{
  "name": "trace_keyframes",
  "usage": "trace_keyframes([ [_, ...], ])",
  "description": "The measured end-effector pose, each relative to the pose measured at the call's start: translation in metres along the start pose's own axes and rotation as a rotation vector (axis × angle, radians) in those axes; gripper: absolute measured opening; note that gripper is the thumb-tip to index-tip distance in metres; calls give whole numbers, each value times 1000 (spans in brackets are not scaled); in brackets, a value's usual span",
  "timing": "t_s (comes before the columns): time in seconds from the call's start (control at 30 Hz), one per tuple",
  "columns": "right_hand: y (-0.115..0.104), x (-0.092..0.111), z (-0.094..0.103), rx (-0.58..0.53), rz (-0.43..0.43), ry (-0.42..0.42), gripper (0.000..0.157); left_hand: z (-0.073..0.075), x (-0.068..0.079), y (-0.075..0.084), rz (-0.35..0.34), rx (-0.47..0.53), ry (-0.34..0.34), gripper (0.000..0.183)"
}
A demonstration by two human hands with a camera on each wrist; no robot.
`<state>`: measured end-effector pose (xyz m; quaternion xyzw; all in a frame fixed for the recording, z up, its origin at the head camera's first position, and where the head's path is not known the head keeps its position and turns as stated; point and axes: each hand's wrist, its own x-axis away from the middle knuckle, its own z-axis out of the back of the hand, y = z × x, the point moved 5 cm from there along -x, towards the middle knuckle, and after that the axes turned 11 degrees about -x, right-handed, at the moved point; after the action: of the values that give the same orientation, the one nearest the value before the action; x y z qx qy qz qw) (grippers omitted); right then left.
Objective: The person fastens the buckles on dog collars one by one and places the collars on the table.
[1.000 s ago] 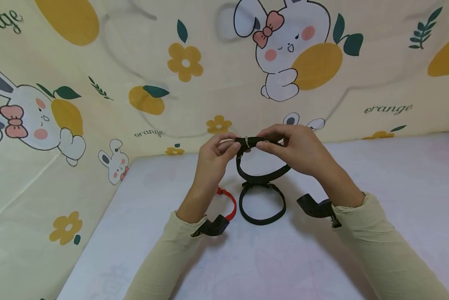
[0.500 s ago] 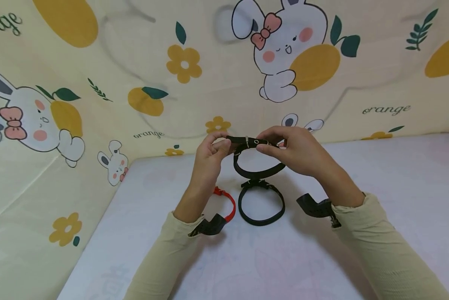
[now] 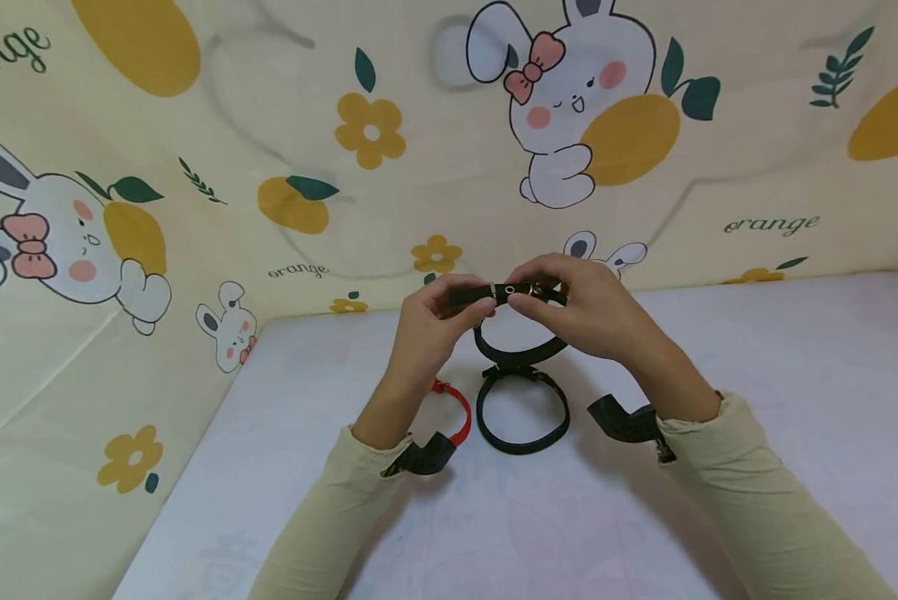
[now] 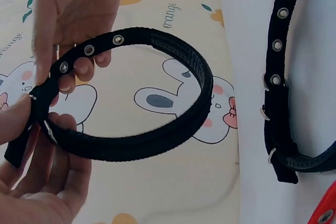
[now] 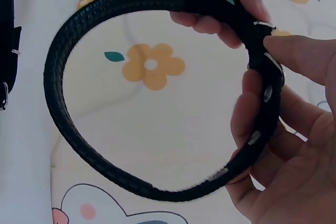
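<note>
A black buckled collar (image 3: 522, 357), with metal eyelets along one end of its strap, is held up in both hands above the table. My left hand (image 3: 435, 327) pinches its strap end left of the buckle, thumb in front. Beside the buckle, my right hand (image 3: 594, 312) grips the eyelet part between thumb and fingers. In the left wrist view the collar (image 4: 126, 149) forms a loop, with the strap tail sticking out past the buckle. The right wrist view shows ribbed lining inside the collar (image 5: 55, 85); the fingers partly cover the buckle.
A second black collar (image 3: 522, 448) lies buckled in a ring on the white table (image 3: 539, 533), just below the held one. To its left, a red collar (image 3: 463, 412) is partly hidden behind my left wrist. A rabbit-patterned cloth (image 3: 388, 208) rises behind.
My left hand drew left along the strap tail, then came back right, closer to the buckle. My right hand stayed beside the buckle, and an eyelet now shows just right of it.
</note>
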<state>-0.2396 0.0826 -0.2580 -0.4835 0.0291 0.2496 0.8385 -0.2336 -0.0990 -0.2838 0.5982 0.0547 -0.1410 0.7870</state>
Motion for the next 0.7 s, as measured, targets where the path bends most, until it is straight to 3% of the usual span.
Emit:
trace_keyframes([
  [0.23, 0, -1, -1, 23, 1, 38, 29, 0, 0, 2, -15, -68, 37, 22],
  [0.4, 1, -1, 1, 39, -6, 35, 30, 4, -3, 1, 25, -110, 74, 20],
  [0.7, 0, -1, 4, 51, -39, 36, 31, 8, -3, -1, 101, 9, 78, 21],
])
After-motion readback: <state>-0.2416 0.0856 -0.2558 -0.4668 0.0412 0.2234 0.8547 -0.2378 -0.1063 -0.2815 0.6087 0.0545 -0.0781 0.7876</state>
